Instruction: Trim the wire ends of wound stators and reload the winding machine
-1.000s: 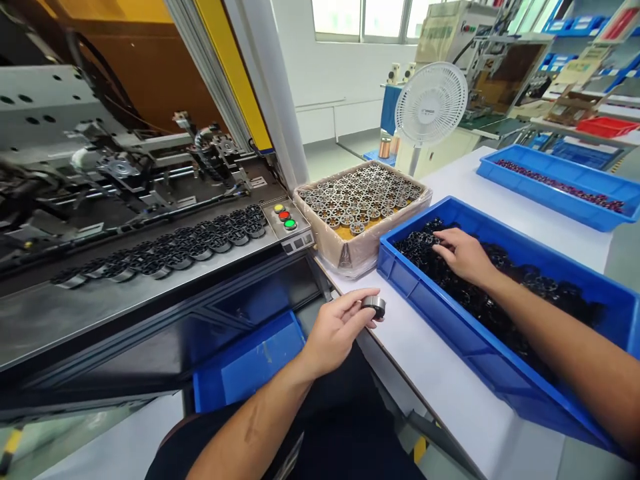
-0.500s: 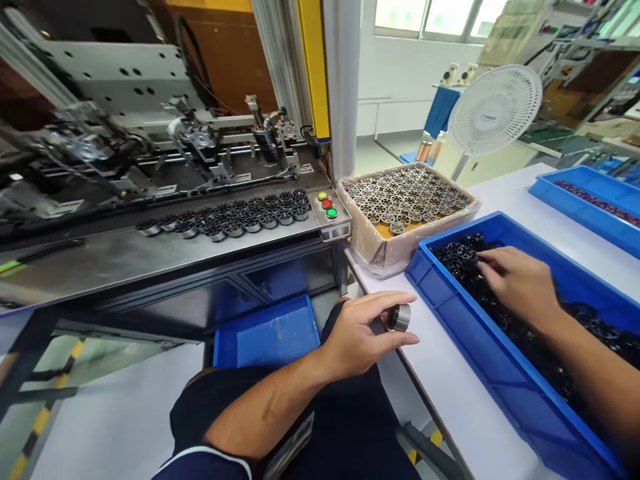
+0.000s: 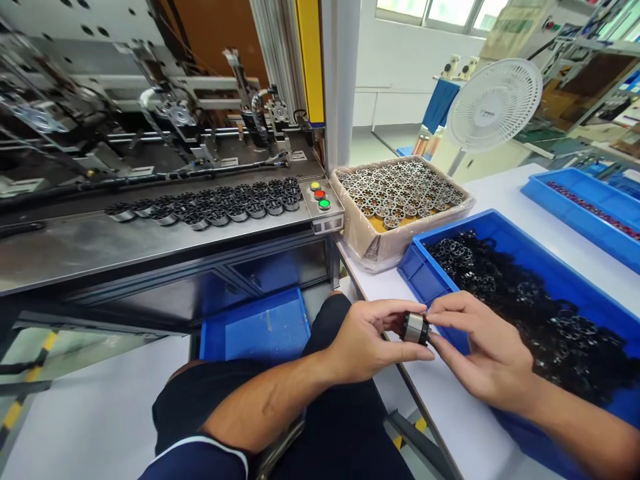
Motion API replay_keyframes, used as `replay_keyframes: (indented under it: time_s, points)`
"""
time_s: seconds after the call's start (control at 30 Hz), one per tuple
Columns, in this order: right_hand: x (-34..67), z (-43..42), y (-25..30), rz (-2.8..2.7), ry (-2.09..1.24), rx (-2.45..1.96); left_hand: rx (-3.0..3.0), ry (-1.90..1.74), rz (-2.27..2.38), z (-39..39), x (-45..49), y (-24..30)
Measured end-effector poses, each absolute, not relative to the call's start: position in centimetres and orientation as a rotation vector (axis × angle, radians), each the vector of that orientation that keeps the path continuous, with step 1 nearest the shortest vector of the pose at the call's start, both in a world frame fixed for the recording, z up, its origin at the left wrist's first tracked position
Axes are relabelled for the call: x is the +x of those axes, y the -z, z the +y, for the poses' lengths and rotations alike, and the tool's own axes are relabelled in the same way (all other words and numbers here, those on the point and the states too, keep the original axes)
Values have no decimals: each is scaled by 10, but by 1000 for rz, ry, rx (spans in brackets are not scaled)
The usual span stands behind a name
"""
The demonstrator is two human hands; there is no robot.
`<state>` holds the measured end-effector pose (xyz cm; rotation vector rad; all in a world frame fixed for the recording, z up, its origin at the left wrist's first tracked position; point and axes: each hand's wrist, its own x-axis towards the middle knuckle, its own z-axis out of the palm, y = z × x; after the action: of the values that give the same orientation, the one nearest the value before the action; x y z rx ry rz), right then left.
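A metal motor stator core (image 3: pixel 414 329) with black plastic at its ends is held between the thumb and fingers of my left hand (image 3: pixel 363 340). The fingertips of my right hand (image 3: pixel 483 347) pinch a black plastic end ring (image 3: pixel 427 330) against the core's right end. Both hands meet above the near edge of the white table. Just beyond my right hand stands a blue bin (image 3: pixel 440 288) with many loose black plastic rings (image 3: pixel 525 293) in it.
Behind the bin stands a plastic-lined box (image 3: pixel 380 248) of bare metal cores. Rows of cores with black ends (image 3: pixel 215 203) stand on the machine's metal ledge, left of a button panel (image 3: pixel 320 195). Farther back are a white fan (image 3: pixel 493 107) and a blue tray (image 3: pixel 590 213) of red parts.
My right hand has left the blue bin with a black end ring and come to the core in my left hand. The view has shifted slightly.
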<state>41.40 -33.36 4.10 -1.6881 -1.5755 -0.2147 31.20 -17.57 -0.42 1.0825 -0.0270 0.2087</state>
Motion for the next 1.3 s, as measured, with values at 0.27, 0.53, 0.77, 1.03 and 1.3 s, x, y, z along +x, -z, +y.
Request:
replay_keyframes:
  time_s: [0.27,0.53,0.77,1.03,1.3]
  points:
    - [415,-333,-40,-1747,445,-1692,1089,-232,-15,-172,309,1]
    - [416,-334,-37,-1810,532,-1719,1037,-211,-21,-173,308,4]
    - [415,-333,-42,-1813,562,-1736,1062,-184,-2,-171,307,5]
    - [416,-335,-43,-1889,662,-1727,1070,-153,-1,-172,306,5]
    - [415,-337,-32,-1857,629,-1785,1235,-191,-55,-180,302,13]
